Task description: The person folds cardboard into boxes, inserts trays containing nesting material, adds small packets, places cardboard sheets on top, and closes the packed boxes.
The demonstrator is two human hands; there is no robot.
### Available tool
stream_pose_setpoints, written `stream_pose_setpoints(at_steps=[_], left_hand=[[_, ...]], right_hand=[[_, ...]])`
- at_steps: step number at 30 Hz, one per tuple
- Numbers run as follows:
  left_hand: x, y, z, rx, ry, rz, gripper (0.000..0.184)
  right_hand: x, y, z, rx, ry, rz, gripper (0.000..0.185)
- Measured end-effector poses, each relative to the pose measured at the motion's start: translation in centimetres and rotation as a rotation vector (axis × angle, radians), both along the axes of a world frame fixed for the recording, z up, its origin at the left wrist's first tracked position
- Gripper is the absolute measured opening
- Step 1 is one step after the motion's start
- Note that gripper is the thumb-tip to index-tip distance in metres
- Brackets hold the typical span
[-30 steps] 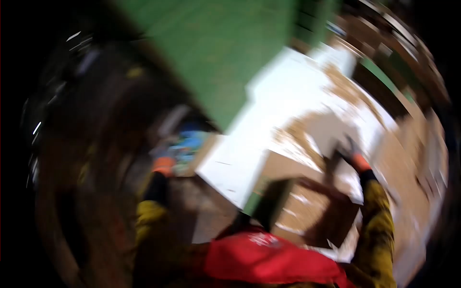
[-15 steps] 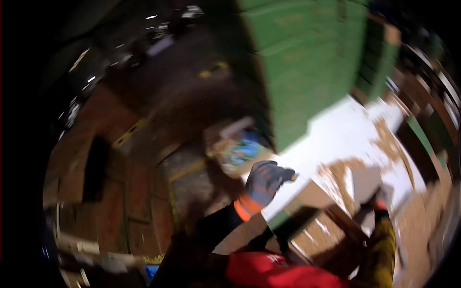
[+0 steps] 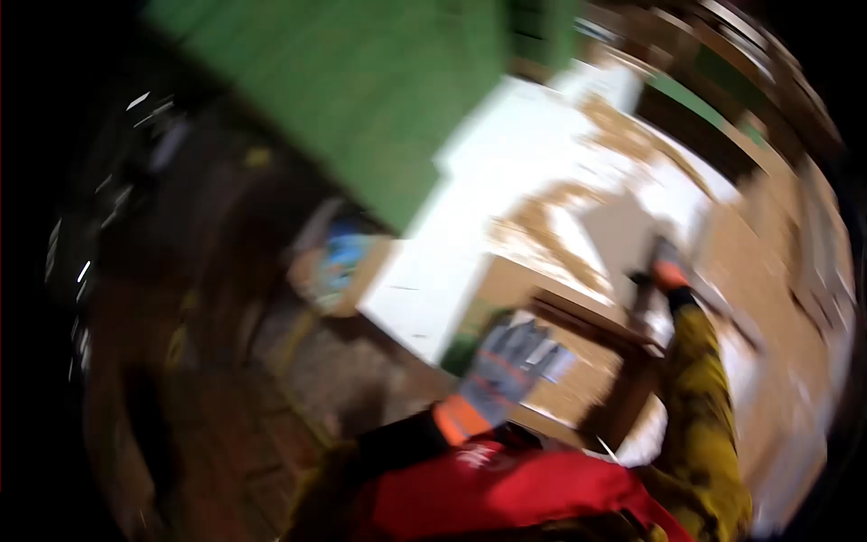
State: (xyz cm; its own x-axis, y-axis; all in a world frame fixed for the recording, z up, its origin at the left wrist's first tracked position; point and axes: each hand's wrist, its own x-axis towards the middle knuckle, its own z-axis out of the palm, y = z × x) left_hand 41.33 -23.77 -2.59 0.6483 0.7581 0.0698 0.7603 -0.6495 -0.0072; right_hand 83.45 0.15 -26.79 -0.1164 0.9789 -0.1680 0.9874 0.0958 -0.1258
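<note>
My left hand (image 3: 508,369), in a grey glove with an orange cuff, is over the left side of an open cardboard box (image 3: 578,289). Its fingers are stretched out, and a small pale patch beside the fingertips is too blurred to name. The inside of the box shows a brown bottom (image 3: 587,370). My right hand (image 3: 666,262), gloved alike, is beyond the box at the right edge of a flat grey-brown piece of cardboard (image 3: 614,230). Motion blur hides whether its fingers grip that piece.
Green stacked boxes (image 3: 361,99) rise at the upper left beside a white tabletop (image 3: 488,172) with brown scraps (image 3: 551,217) on it. Large cardboard sheets (image 3: 759,271) lie to the right. A small box with blue contents (image 3: 343,257) stands at the table's left edge.
The view has swung, shifting the table up and left in it. My left hand has gone from above the white tabletop to over the box. My right hand stays beside the flat cardboard.
</note>
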Motion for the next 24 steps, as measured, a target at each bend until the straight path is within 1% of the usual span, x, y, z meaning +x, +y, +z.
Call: stream_pose_setpoints(at_steps=[1, 3, 4, 5, 6, 7, 8, 9, 10, 11, 12, 13, 14, 15, 16, 17, 18, 20, 21, 22, 23, 24], left_hand=[[-0.6, 0.1, -1.0, -0.408, -0.642, 0.124, 0.077], [-0.5, 0.7, -2.5, -0.396, -0.876, 0.345, 0.078], [-0.6, 1.0, -2.7, -0.102, -0.401, 0.484, 0.078], [-0.7, 1.0, -2.2, -0.275, -0.405, 0.582, 0.075], [-0.3, 0.9, -1.9, -0.464, -0.426, 0.665, 0.072], [-0.7, 0.5, -3.5, -0.451, -0.395, 0.612, 0.069], [-1.2, 0.6, -4.9, -0.454, -0.364, 0.556, 0.067], [-1.1, 0.8, -4.7, -0.545, -0.449, 0.596, 0.062], [-1.1, 0.9, -4.2, -0.632, -0.535, 0.632, 0.058], [-1.1, 1.0, -3.8, -0.687, -0.547, 0.660, 0.053], [-1.2, 1.0, -4.1, -0.657, -0.571, 0.661, 0.052], [-0.9, 0.8, -5.0, -0.628, -0.596, 0.655, 0.052], [-0.7, 1.0, -5.1, -0.594, -0.624, 0.640, 0.051], [-0.5, 0.9, -5.4, -0.608, -0.677, 0.655, 0.050], [-0.5, 1.0, -5.3, -0.611, -0.659, 0.665, 0.050], [-0.4, 1.0, -5.1, -0.614, -0.641, 0.675, 0.049], [-0.2, 1.0, -5.1, -0.617, -0.623, 0.685, 0.049], [-0.5, 1.3, -5.8, -0.608, -0.744, 0.642, 0.049], [-0.9, 1.6, -6.6, -0.605, -0.803, 0.621, 0.049], [-1.6, 1.9, -9.7, -0.419, -0.976, 0.436, 0.052], [-2.9, 2.0, -8.0, -0.582, -0.980, 0.392, 0.054], [-3.4, 2.2, -7.7, -0.608, -0.987, 0.388, 0.056]], right_hand=[[-0.5, 0.3, 0.9, -0.019, 0.054, 0.009, 0.099], [0.8, 0.7, 0.3, -0.048, 0.146, -0.016, 0.131], [-2.9, -0.5, 6.0, -0.224, -0.075, -0.113, 0.131], [2.4, 2.8, -4.6, -0.077, -0.170, -0.082, 0.131], [1.8, 2.5, -1.3, -0.342, -0.182, -0.176, 0.126], [-0.6, 1.1, 3.4, -0.388, -0.188, -0.245, 0.126], [5.1, 4.0, -6.6, -0.272, -0.170, -0.198, 0.121], [2.2, 1.0, -1.4, -0.186, -0.018, -0.249, 0.113], [-2.7, -3.0, 7.0, -0.099, 0.136, -0.285, 0.105], [-2.2, -3.5, 6.8, -0.054, 0.268, -0.292, 0.085], [-1.6, -4.0, 6.6, -0.011, 0.400, -0.292, 0.065], [-0.7, -4.5, 7.9, -0.064, 0.814, -0.302, 0.049], [0.1, -5.1, 10.4, -0.112, 1.225, -0.297, 0.034], [0.5, -6.2, 12.2, -0.037, 1.212, -0.242, 0.027], [0.6, -7.7, 14.5, 0.036, 1.196, -0.186, 0.021], [-1.7, -10.7, 18.8, 0.128, 1.140, -0.155, 0.024], [-1.7, -12.6, 19.1, 0.372, 0.966, -0.155, 0.024], [-6.5, -18.8, 25.4, 0.819, 0.343, 0.257, 0.026], [-9.1, -21.5, 26.7, 0.734, 0.286, 0.303, 0.025], [-11.4, -24.0, 27.6, 0.649, 0.229, 0.346, 0.024], [-12.8, -26.7, 27.5, 0.450, 0.283, 0.480, 0.030], [-14.4, -28.2, 26.3, 0.358, 0.191, 0.567, 0.027]])
